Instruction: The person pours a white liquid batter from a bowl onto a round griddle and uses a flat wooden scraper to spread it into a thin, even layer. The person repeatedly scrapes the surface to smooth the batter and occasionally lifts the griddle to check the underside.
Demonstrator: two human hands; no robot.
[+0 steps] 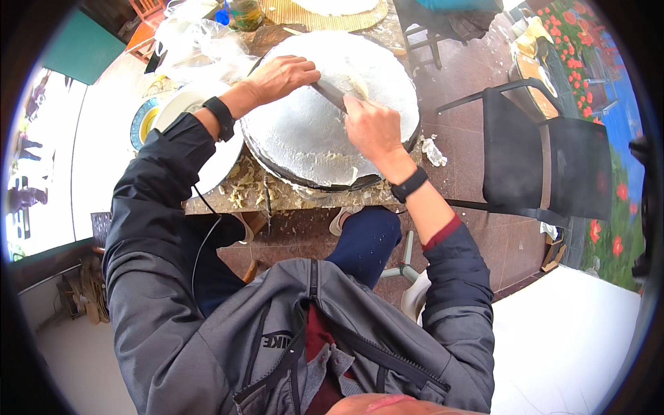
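Note:
My left hand (282,78) and my right hand (374,129) grip opposite ends of a flat, dark scraper blade (330,94). The blade is held at a slant over a large round griddle (306,179) with a dark rim. A thin, pale sheet of batter or dough (295,135) covers most of the griddle's top. Beside the blade, a small ridge of yellowish batter (359,85) lies on this sheet. Whether the blade's edge touches the sheet cannot be made out. Both wrists wear black bands.
Dough scraps (241,187) litter the worn wooden table (290,202). On the left are a large white dish (220,161), a blue-rimmed bowl (141,122) with yellow contents and clear plastic bags (199,44). Behind the griddle lies a woven mat (332,21). Black chairs (513,150) stand at right.

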